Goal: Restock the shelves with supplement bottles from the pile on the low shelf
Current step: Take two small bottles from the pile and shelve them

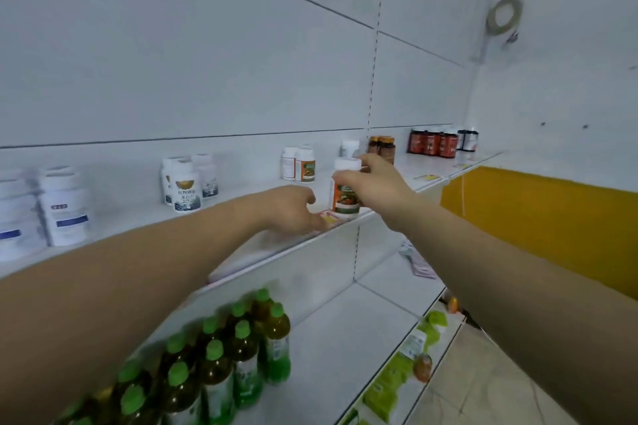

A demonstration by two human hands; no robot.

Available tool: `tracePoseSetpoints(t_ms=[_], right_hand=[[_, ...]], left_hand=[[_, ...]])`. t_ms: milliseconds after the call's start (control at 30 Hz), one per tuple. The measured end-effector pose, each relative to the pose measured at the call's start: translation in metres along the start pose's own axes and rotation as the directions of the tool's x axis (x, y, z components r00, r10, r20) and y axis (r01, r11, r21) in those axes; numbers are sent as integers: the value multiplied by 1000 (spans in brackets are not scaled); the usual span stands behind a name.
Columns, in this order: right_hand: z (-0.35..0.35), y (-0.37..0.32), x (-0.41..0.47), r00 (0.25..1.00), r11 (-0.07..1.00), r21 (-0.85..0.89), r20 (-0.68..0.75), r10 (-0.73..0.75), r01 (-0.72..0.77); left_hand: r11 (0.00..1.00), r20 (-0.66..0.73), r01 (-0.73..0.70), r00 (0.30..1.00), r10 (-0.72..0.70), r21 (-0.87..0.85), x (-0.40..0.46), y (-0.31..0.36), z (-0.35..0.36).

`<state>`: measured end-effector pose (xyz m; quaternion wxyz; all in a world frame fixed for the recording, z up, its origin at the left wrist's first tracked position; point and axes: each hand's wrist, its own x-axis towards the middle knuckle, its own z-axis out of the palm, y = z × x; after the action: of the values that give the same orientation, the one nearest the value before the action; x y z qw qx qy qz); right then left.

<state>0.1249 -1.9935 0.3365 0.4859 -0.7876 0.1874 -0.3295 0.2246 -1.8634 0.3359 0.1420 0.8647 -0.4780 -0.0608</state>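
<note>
While standing upright at the upper shelf [386, 207] front edge, supplement bottle [345, 195] clasped by right hand [374, 188] around cap and shoulder; left hand [288, 209] relaxed, resting alongside. Probably light, rigid, slick plastic; best held mid-body.

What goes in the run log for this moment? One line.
right hand grips orange-label bottle | bottle upright at upper shelf edge | left hand open beside it
</note>
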Motion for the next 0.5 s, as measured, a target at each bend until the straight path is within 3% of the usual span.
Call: tracePoseSetpoints(t_ms=[200,500], right_hand=[[-5,55,119,991,998,-55,134,27,-19],[4,116,251,902,986,-65,416,-114,154]], left_hand=[[981,40,174,983,-178,82,96,-2,18],[861,104,457,867,-487,221,171,12,40]])
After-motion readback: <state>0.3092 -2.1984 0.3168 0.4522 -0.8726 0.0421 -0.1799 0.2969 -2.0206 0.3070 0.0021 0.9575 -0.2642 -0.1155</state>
